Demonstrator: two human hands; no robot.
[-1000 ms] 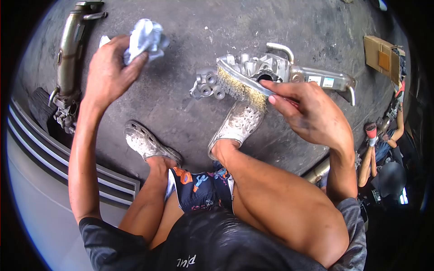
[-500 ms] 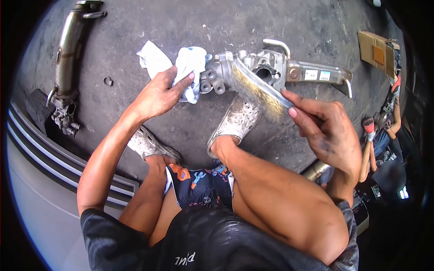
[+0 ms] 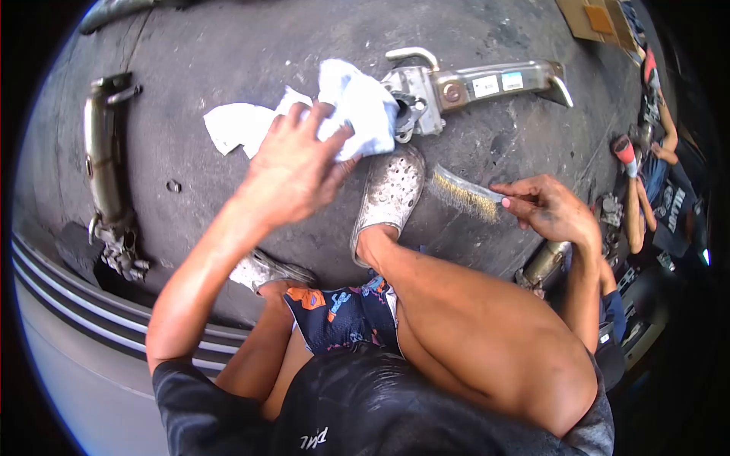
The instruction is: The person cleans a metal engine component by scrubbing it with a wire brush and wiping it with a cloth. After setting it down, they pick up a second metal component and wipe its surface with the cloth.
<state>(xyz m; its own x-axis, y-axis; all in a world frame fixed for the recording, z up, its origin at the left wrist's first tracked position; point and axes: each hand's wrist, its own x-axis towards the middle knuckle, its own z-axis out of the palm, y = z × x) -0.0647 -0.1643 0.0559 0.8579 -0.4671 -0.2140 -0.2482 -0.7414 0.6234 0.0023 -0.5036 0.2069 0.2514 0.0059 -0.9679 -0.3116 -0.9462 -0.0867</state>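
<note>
My left hand [image 3: 296,159] grips a white cloth [image 3: 353,106], which spreads over the left end of a metal part. The uncovered side of that part [image 3: 422,99] shows a round opening, a bent pipe on top and a long cooler body [image 3: 498,82] with two labels on the right. In my right hand [image 3: 551,209] is a brush [image 3: 464,194] with yellowish bristles, pinched at its end between thumb and fingers. The brush hangs over the floor, apart from the metal part and right of my clog [image 3: 391,190].
Another metal cooler [image 3: 106,159] lies at the left, with a small ring [image 3: 173,185] on the floor nearby. A cardboard box [image 3: 597,21] stands at the upper right. Two co-workers' arms [image 3: 635,205] show at the right edge, beside more metal parts [image 3: 547,262].
The cloth has moved right and now covers the metal part's left end. My right hand has drawn the brush away from the part, down and to the right. The view has shifted.
</note>
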